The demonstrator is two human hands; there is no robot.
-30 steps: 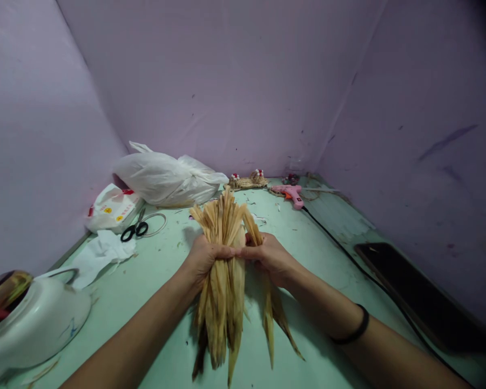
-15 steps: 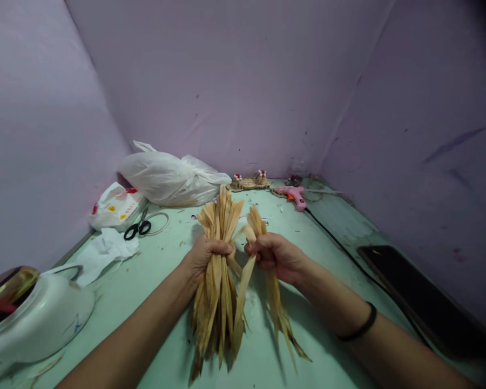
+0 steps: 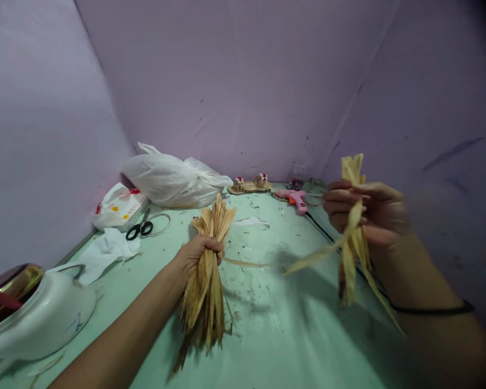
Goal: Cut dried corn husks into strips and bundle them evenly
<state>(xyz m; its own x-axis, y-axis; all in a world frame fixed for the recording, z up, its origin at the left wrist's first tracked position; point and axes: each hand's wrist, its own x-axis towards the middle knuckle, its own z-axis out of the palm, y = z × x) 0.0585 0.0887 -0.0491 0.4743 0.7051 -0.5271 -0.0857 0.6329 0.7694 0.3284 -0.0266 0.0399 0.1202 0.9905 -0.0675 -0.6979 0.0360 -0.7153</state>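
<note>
A thick bundle of dry tan husk strips [image 3: 206, 302] is gripped round its upper part by my left hand [image 3: 200, 254], with a fan of ends above the fist and long brownish ends hanging below. Raised at the right, my right hand [image 3: 366, 213] is closed on a smaller bunch of pale husk strips [image 3: 350, 254]. One strip from that bunch stretches left toward the middle. A thin strand sticks out rightward from beside my left hand. The two hands are far apart.
On the green table [image 3: 267, 329] stand a white plastic bag [image 3: 174, 181], a tissue pack [image 3: 119, 208], black-handled scissors [image 3: 140, 229], a woven ornament [image 3: 249, 186] and a pink glue gun [image 3: 294, 199] with a black cord. A white pot-like container [image 3: 60, 313] is at the left edge.
My right hand has moved up and to the right with the smaller bunch, away from the thick bundle. My left hand and its bundle have shifted slightly left.
</note>
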